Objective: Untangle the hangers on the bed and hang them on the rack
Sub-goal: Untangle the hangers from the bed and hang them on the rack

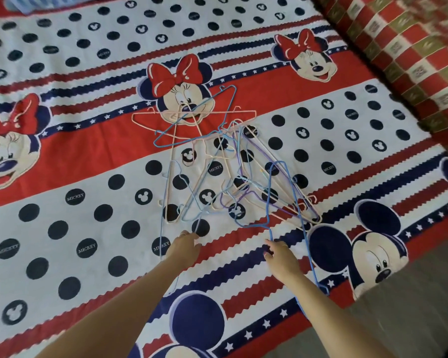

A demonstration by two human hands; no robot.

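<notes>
A tangle of several thin wire hangers (225,161) in blue, pink, cream and purple lies in the middle of the bed (62,156), which has a red, white and navy cartoon-mouse sheet. My left hand (183,248) reaches to the near edge of the pile, and its fingers pinch the hook of a light-blue hanger (192,210). My right hand (281,257) grips the hook of a darker blue hanger (272,192) at the pile's near right side. No rack is in view.
A red, white and olive checked blanket or cushion (409,50) lies along the far right of the bed. The bed's near right edge drops to a grey floor (411,319). A striped pillow corner (18,3) shows at the top left.
</notes>
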